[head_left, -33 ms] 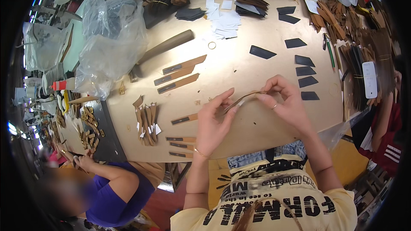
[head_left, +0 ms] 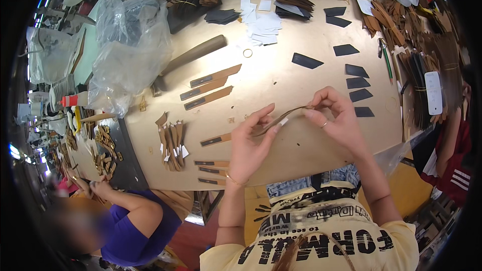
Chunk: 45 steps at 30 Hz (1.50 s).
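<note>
A thin brown leather strip (head_left: 289,113), with a small white tab on it, is stretched and slightly bowed between my two hands above the table. My left hand (head_left: 252,143) pinches its lower left end between thumb and fingers. At the upper right end, my right hand (head_left: 332,116) grips it with thumb and fingertips. Beside my left hand lies a brown strip (head_left: 216,140) with a dark inset piece. Similar strips (head_left: 211,86) rest farther up the table. A cluster of brown strips with white tabs (head_left: 172,143) sits to the left.
A hammer (head_left: 196,55) lies beyond the strips, near a plastic bag (head_left: 128,40). Dark slanted pieces (head_left: 357,83) line the right side. White paper squares (head_left: 263,27) lie at the far middle. Bundled strips (head_left: 419,75) crowd the right edge. A person in purple (head_left: 138,226) works at left.
The strip has tilted a little between my fingers, showing more of its flat side. My right thumb has shifted slightly to the right.
</note>
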Each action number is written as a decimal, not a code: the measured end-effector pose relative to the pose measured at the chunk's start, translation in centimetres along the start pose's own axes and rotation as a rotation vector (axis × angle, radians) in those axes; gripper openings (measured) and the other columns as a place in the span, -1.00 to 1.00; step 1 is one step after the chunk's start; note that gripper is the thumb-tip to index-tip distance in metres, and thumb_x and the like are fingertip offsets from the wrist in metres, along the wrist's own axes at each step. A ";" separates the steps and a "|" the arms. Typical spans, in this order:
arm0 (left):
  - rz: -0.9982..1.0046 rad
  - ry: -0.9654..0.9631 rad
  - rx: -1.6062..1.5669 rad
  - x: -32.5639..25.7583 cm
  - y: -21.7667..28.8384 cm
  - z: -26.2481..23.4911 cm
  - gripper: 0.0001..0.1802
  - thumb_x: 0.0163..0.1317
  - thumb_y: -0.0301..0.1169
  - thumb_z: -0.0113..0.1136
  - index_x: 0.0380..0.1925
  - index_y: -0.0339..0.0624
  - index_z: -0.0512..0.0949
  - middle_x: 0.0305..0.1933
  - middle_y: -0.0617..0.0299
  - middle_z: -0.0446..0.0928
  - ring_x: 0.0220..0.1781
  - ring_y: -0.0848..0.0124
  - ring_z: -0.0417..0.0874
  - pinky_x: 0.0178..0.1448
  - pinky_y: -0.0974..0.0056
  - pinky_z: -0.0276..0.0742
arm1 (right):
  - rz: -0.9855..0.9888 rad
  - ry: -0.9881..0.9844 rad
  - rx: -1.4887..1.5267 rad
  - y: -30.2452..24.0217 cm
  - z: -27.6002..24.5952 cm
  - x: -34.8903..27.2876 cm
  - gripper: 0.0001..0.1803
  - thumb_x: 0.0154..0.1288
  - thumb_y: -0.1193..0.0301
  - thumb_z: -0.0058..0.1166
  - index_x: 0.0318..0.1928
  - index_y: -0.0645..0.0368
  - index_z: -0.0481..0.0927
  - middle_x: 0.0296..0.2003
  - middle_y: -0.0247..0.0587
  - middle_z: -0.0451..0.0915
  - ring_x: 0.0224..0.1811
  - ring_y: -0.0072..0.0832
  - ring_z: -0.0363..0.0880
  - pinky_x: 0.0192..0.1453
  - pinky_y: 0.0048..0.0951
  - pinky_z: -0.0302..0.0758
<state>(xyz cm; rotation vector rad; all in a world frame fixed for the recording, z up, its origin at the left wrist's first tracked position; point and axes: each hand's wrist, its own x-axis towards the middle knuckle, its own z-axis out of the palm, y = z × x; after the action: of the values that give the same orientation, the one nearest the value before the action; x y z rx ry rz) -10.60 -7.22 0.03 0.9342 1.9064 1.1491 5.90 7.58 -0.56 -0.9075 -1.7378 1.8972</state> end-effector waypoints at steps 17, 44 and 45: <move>-0.161 -0.146 -0.411 -0.8 3.1 1.2 -0.76 0.24 -0.49 0.36 -0.10 -0.31 0.69 -0.17 0.23 0.71 -0.10 0.53 0.62 0.08 0.37 0.49 | 0.049 -0.154 0.060 -2.0 -2.5 -2.1 -0.61 0.25 0.46 0.34 0.08 0.24 0.61 -0.21 -0.34 0.65 -0.15 -0.61 0.58 -0.01 -0.54 0.50; 0.759 0.235 0.351 -1.2 3.8 2.6 -0.65 -0.28 -0.49 0.55 -0.38 0.01 0.71 -0.15 0.34 0.71 -0.20 0.39 0.65 -0.02 0.24 0.29 | -0.737 -0.051 -0.473 -2.0 -4.1 -3.5 -0.68 -0.10 0.38 0.47 -0.22 -0.07 0.78 -0.15 -0.32 0.72 -0.17 -0.39 0.66 -0.14 -0.39 0.47; 0.767 0.235 0.352 -1.2 3.8 2.6 -0.66 -0.27 -0.49 0.53 -0.36 0.02 0.72 -0.12 0.36 0.70 -0.19 0.42 0.65 -0.01 0.25 0.28 | -0.739 -0.048 -0.473 -2.0 -4.0 -3.5 -0.67 -0.10 0.38 0.47 -0.21 -0.07 0.78 -0.15 -0.33 0.72 -0.17 -0.39 0.66 -0.14 -0.39 0.47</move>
<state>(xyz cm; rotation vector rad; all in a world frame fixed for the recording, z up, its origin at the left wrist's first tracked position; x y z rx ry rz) -6.97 -5.86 2.80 1.9085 2.0280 1.4043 10.93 8.33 1.97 -0.2668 -2.1893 1.0602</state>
